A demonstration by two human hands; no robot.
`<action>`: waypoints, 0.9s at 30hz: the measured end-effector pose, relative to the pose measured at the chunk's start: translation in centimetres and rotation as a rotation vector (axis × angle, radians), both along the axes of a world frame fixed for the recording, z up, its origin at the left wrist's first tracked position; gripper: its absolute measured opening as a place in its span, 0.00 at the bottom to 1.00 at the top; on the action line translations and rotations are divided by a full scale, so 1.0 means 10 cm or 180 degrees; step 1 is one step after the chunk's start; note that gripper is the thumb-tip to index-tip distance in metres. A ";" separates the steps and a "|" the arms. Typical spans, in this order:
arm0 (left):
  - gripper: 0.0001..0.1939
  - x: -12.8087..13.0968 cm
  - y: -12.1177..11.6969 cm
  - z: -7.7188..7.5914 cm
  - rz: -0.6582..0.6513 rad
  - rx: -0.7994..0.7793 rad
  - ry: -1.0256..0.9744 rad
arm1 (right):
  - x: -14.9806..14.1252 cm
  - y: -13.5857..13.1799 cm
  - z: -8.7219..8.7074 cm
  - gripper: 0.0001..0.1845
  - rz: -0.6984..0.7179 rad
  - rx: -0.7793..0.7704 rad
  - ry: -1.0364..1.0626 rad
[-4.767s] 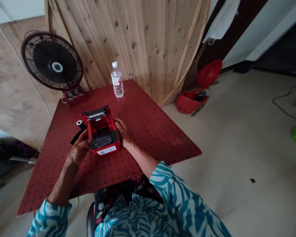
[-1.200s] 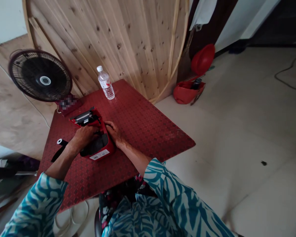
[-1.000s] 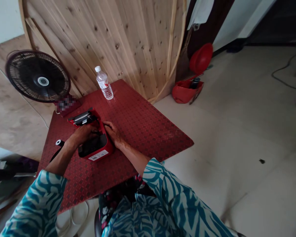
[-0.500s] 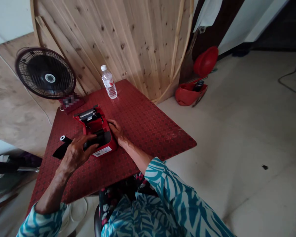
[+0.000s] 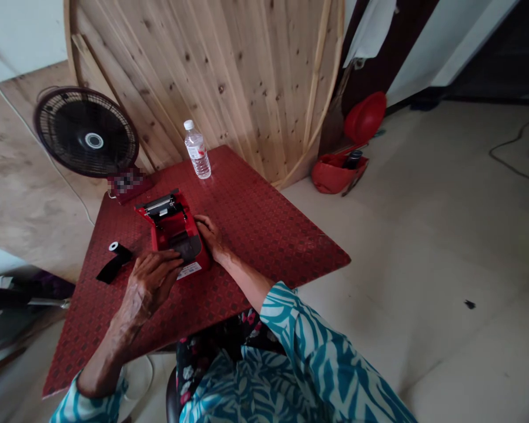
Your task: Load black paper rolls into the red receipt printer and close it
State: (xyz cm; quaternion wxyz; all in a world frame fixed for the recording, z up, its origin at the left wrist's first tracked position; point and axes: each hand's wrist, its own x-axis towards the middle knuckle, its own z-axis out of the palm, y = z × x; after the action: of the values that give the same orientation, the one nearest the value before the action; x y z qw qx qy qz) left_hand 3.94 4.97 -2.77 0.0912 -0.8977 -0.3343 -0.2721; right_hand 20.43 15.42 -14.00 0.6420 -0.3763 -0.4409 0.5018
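Red machine: the red machine (image 5: 173, 225) sits on the counter (image 5: 268, 220) between the person's two hands, its lid (image 5: 160, 205) raised at the back and its white label (image 5: 189, 269) on the front face; its long axis runs from lid to label, slanting a little to the right towards the wearer
Dark bay cover: the dark bay cover (image 5: 187, 247) is at the front part of the red machine, just beyond the left fingertips; whether it is loose or fixed cannot be told
Left grip: the left grip (image 5: 149, 282) is at the machine's front left corner, nearer to the dark bay cover than the other hand, its fingers pointing right, across the machine's long axis; the fingers are stretched and slightly bent, and whether they pinch anything cannot be told
Right grip: the right grip (image 5: 211, 239) lies open along the machine's right wall, touching it and seeming to brace it
Black roll: the black roll (image 5: 122, 252) with a white end lies left of the machine, apart from it, its loose strip (image 5: 109, 270) trailing towards the wearer
Obstacles: the raised lid stands over the machine's rear, and the left fingers hide its front left corner
Bottle: the clear bottle (image 5: 197, 151) stands upright behind the machine, slightly to the right
Fan: the fan (image 5: 86, 132) is behind the machine to the left
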 end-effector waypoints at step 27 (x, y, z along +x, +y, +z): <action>0.12 -0.07 -0.12 -0.20 0.0209 0.0371 -0.0179 | 0.05 0.40 0.59 0.23 0.0087 0.0243 -0.0328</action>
State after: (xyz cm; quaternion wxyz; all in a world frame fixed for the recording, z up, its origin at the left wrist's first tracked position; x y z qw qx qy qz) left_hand 3.27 3.77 -4.77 0.1427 -0.8714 -0.3496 -0.3131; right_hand 20.93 19.39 -8.05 0.6254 -0.3709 -0.4974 0.4733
